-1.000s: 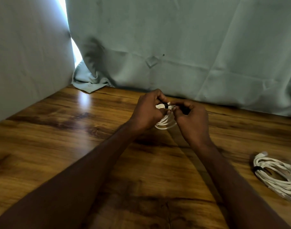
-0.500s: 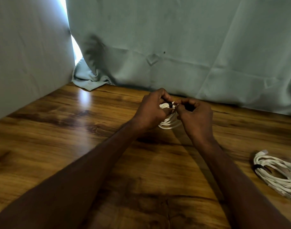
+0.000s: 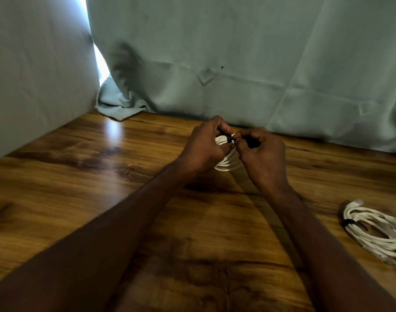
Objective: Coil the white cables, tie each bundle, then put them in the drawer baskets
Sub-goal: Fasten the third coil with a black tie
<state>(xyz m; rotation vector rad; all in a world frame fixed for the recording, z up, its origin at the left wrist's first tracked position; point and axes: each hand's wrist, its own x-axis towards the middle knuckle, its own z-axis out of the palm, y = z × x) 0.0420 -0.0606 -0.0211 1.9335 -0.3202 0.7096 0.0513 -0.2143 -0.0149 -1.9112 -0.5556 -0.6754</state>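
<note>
Pinching at the middle of the scene, both hands meet over a small coil of white cable (image 3: 226, 162), held just above the brown wood-grain table (image 3: 80, 188). The left hand (image 3: 205, 149) wraps its curled fingers round the coil's left side, thumb on top beside a short black tie band (image 3: 229, 138) that crosses the strands at the coil's 12 o'clock. The right hand (image 3: 263, 158) has thumb and forefinger closed together on that band's end, so each grip is clamped: left on the bundle, right on the tie. The coil hangs down toward 6 o'clock from the band, its loops showing between the two palms.

Judging from this, the tie is being fastened; the band lies directly between the fingertips, equally near both hands.

Well apart, at 4 o'clock near the table's right edge, lies a second white cable bundle (image 3: 377, 230), already banded in black. Pale green curtain cloth (image 3: 237, 52) hangs behind. No drawer baskets are in view.
</note>
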